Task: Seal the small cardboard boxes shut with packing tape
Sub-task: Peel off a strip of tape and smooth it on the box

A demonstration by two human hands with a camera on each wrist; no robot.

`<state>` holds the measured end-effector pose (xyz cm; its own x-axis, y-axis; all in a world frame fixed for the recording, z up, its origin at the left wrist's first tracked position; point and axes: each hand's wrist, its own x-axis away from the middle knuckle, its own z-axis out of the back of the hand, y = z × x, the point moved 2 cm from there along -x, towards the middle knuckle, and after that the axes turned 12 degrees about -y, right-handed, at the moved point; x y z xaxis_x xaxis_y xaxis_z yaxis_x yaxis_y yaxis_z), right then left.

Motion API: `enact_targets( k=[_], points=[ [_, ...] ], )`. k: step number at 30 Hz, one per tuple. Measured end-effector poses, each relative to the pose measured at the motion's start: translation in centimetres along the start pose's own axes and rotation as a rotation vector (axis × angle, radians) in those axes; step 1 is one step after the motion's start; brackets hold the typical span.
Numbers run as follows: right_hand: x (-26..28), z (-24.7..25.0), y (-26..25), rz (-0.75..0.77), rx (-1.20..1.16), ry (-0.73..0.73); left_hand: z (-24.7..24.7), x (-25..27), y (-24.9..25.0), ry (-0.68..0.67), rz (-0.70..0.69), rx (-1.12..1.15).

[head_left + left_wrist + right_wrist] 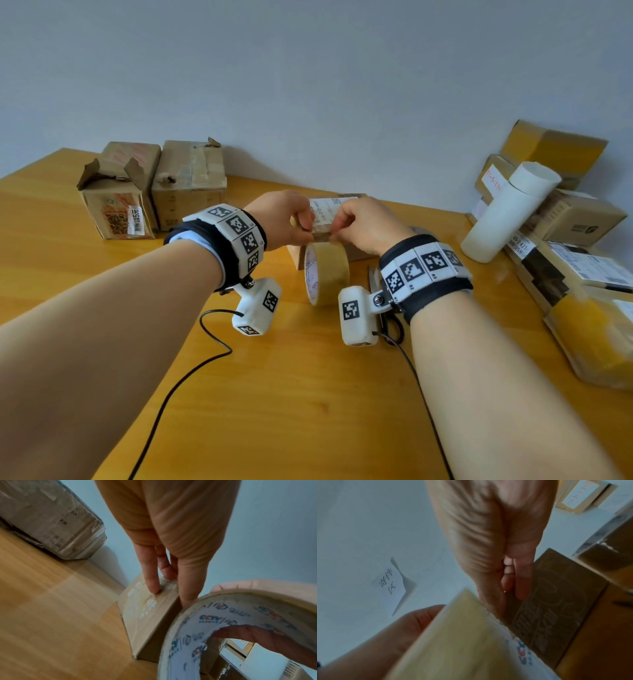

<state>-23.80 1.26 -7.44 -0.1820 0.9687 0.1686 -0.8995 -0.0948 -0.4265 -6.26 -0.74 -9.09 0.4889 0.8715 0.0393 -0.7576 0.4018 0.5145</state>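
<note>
A roll of tan packing tape [329,274] stands on edge on the wooden table, in front of a small cardboard box [342,205] with a white label. My right hand [337,233] grips the top of the roll [214,615], one finger through its core and the thumb outside. My left hand [308,234] pinches the crumpled tape end against the box's near corner [145,615], a fingertip [155,590] on the side face. In the right wrist view the roll [462,642] blurs across the front, with the box [556,608] behind my right hand [510,588].
Two worn boxes [120,205] [188,185] stand at the back left. A pile of taped boxes [565,222] and a white tube [507,212] fill the right side. Scissors [375,277] lie under my right wrist. Black cables [205,359] trail over the table.
</note>
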Motion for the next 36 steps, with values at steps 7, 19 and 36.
enact_targets(
  k=[7, 19, 36],
  points=[
    [-0.9, -0.2, 0.1, -0.011, 0.009, -0.006, 0.0, -0.3, 0.1, -0.001, 0.0, 0.007],
    [-1.6, -0.1, -1.7, -0.157, 0.005, -0.063, 0.3, -1.4, -0.5, -0.021, -0.011, 0.075],
    [2.1, -4.2, -0.4, -0.091, -1.01, -0.248, 0.8, -2.3, 1.6, -0.081, 0.076, -0.16]
  ],
)
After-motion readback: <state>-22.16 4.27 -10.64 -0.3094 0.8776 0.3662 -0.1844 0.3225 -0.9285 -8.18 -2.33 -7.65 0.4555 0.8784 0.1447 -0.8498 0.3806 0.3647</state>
